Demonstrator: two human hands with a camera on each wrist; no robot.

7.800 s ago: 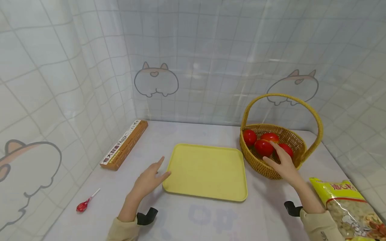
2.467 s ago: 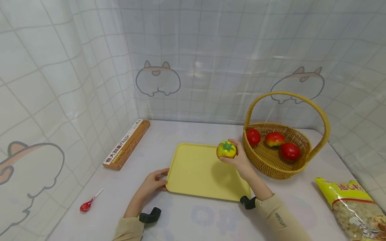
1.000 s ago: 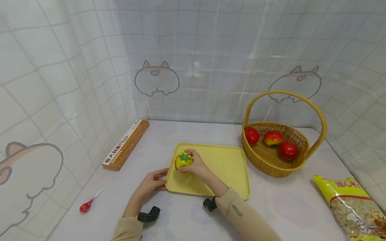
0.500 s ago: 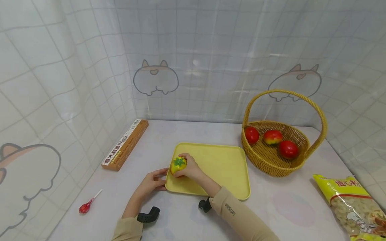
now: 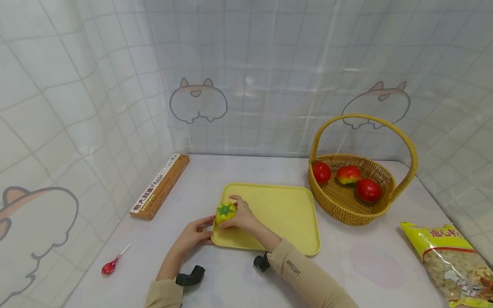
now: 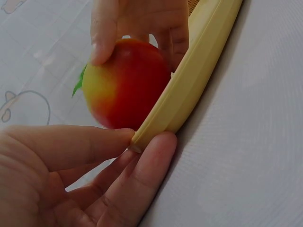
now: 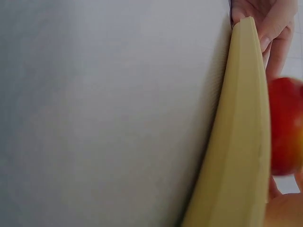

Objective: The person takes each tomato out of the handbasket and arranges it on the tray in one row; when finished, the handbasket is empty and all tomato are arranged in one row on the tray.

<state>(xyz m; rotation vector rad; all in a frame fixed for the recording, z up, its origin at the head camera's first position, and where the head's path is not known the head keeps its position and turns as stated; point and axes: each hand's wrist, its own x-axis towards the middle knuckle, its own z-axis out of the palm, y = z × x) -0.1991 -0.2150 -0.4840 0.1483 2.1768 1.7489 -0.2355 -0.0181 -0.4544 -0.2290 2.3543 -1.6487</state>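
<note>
A yellow tray [image 5: 279, 214] lies flat in the middle of the table. My left hand [image 5: 191, 234] pinches its left edge near the front corner; in the left wrist view the thumb is at the rim [image 6: 189, 90] and a finger is beneath it. My right hand [image 5: 243, 216] reaches over the tray and holds a tomato [image 5: 226, 212] with a green leafy top, its thumb and fingers on either side. The tomato's red and yellow side shows in the left wrist view, close to the rim. In the right wrist view the tomato [image 7: 286, 127] is partly cut off behind the tray edge.
A wicker basket [image 5: 335, 207] with a tall handle stands at the back right, holding several red fruits [image 5: 368, 191]. A yellow-topped food bag [image 5: 446, 256] lies at the right. A pasta box [image 5: 159, 187] and a red lollipop [image 5: 109, 267] are at the left.
My right hand took the tomato from the basket, carried it left over the tray and lowered it by the left rim. My left hand moved to the tray's edge and pinched it.
</note>
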